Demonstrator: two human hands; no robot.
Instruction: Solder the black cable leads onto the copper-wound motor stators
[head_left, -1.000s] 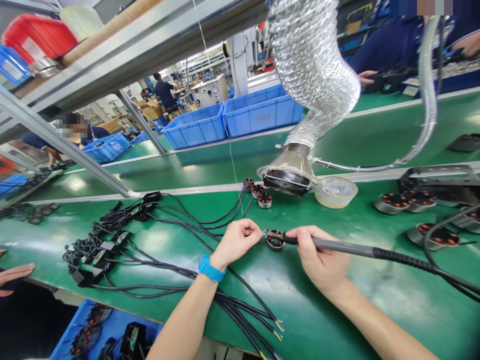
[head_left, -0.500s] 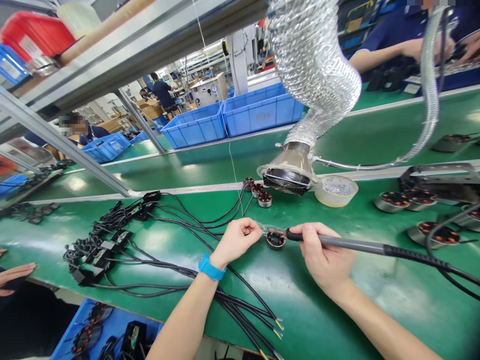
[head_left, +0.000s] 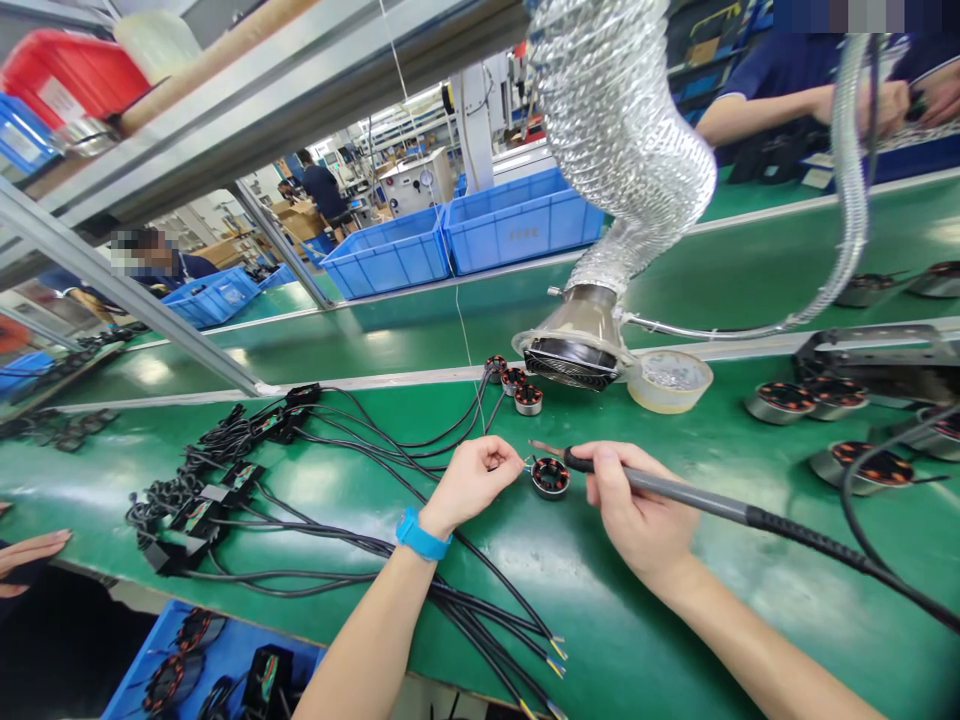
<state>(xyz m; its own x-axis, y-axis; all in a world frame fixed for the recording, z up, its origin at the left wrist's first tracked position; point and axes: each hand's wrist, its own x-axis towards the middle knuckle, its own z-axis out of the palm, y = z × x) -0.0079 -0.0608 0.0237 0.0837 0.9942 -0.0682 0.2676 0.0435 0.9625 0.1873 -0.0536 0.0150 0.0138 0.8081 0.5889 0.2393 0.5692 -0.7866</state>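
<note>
My right hand (head_left: 641,515) is closed around a grey soldering iron (head_left: 679,484). Its bare tip points left, just above a small round motor stator (head_left: 550,478) with copper windings, and appears apart from it. At the stator's left edge, my left hand (head_left: 484,478) pinches a thin solder wire (head_left: 465,335) that hangs down from above. Short coloured leads show between those fingertips and the stator; whether the fingers also grip them I cannot tell. A blue band (head_left: 422,534) circles my left wrist.
Black cables (head_left: 360,540) with stripped ends lie left and in front. A fume duct (head_left: 574,335) hangs behind, beside a round translucent tub (head_left: 670,380). Larger stators (head_left: 862,467) stand right. A blue bin (head_left: 300,655) sits below the bench edge; another person's hand (head_left: 34,550) is at left.
The soldering iron has risen and shifted slightly left, its tip coming away from the leads at the stator. A wisp of smoke there has gone. My left hand stays in place.
</note>
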